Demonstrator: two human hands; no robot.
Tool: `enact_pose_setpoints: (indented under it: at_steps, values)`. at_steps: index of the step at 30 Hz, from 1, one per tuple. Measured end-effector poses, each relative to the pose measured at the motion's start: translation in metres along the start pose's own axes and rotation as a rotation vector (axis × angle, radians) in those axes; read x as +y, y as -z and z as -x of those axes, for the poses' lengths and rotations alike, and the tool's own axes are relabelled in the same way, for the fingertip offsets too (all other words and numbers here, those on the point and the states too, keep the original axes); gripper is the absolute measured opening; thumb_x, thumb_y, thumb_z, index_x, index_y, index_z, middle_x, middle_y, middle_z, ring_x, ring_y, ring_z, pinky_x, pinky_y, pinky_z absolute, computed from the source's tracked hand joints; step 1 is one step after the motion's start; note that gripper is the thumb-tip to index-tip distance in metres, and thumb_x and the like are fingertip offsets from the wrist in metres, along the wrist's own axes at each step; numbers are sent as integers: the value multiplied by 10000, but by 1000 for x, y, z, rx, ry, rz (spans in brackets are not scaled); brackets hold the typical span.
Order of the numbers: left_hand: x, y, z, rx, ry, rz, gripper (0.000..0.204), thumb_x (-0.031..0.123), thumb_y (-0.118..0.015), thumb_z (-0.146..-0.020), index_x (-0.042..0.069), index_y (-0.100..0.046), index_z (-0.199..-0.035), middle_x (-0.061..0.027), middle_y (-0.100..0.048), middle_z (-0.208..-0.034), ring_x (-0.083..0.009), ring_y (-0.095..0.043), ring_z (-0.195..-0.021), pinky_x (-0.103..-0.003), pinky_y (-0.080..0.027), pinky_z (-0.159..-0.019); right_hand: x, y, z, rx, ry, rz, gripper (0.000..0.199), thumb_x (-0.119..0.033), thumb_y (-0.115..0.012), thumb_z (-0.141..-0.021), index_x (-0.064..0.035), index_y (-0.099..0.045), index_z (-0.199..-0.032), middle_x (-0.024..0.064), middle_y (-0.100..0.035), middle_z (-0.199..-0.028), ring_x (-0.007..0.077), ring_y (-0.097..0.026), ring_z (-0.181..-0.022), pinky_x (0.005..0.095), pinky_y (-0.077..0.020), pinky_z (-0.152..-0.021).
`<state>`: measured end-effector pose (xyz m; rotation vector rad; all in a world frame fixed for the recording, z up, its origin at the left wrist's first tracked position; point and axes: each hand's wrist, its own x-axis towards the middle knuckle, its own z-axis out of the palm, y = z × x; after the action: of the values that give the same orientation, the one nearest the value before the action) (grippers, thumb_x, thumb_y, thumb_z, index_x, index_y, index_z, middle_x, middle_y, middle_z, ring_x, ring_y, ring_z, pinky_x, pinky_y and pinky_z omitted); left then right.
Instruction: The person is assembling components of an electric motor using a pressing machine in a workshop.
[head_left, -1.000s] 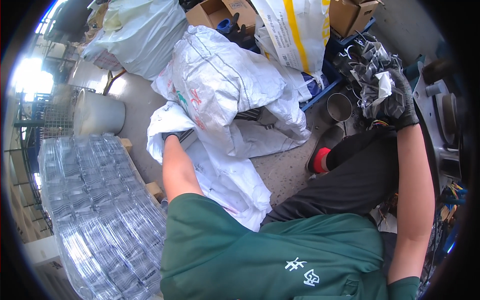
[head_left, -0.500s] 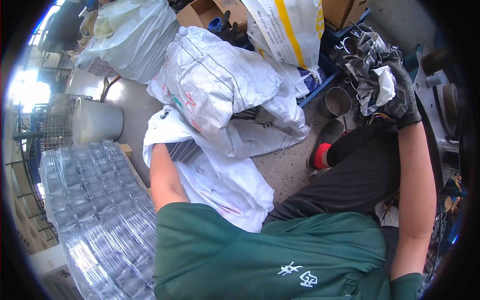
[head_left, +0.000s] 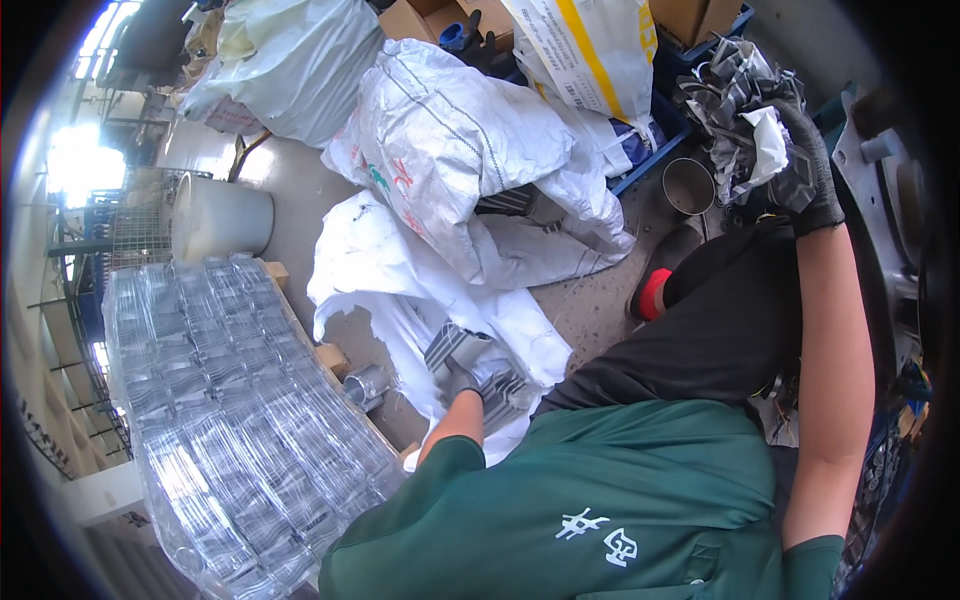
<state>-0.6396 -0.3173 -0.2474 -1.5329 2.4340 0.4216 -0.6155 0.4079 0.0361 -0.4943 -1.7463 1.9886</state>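
Observation:
My left hand (head_left: 462, 383), in a grey glove, is low at the near end of a white woven sack (head_left: 400, 265). It appears closed on a curved grey ribbed piece (head_left: 452, 347); its fingertips are partly hidden. More grey ribbed pieces (head_left: 508, 392) lie on the white sheeting beside that hand. Raised at the right, my right hand (head_left: 812, 180) wears a dark glove and is closed on a crumpled bunch of grey strips (head_left: 735, 95). A torn white scrap (head_left: 767, 150) sticks out of the bunch.
A stack wrapped in clear film (head_left: 235, 400) stands on a wooden pallet at left, a metal cylinder (head_left: 367, 384) beside it. Behind are a white bucket (head_left: 222, 218) and a bulging white bag (head_left: 290, 75). A round metal cup (head_left: 688, 186) sits near a blue crate (head_left: 650, 160).
My left hand has come out from under the white sack's flap and moved nearer my body, to the grey ribbed pieces. The right hand keeps its bunch; the view has shifted slightly.

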Motion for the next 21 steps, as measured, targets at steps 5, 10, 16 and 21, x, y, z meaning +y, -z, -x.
enact_pose_setpoints:
  at_steps: [5, 10, 16, 21]
  values:
    - [-82, -50, -21, -693, 77, 319, 955, 685, -694, -861, -11, -486, -1481, -160, -661, -1282, -349, -626, -1106, -444, -524, -888, 3, 1, -4, -70, 164, 342, 431, -39, -640, -983, -22, -558, -1405, 127, -628, -1339, 213, -641, -1184, 347, -546, -1016]
    - [-128, -19, -34, -788, -54, -309, 760, 460, -777, -869, 12, -546, -1437, -204, -577, -1466, -363, -554, -1290, -505, -434, -1074, -7, -9, 7, -73, 274, 604, 522, -9, -708, -865, -62, -594, -1372, 127, -656, -1278, 222, -654, -1150, 328, -540, -995]
    - [-153, 20, 6, -1149, 449, 282, 460, 297, -759, -926, 92, -613, -1312, -132, -695, -1244, -352, -647, -1127, -575, -472, -1022, -29, -38, 17, 2, 142, 396, 395, -38, -652, -926, -72, -637, -1320, 125, -694, -1177, 212, -704, -1021, 314, -602, -877]
    - [-48, 83, 23, -1232, 132, 208, 486, 147, -755, -879, 35, -609, -1329, -163, -709, -1181, -326, -696, -1025, -477, -544, -961, -51, -69, 24, -80, -301, -502, 439, -269, -702, -957, 16, -627, -1283, 174, -728, -1091, 281, -750, -928, 378, -649, -803]
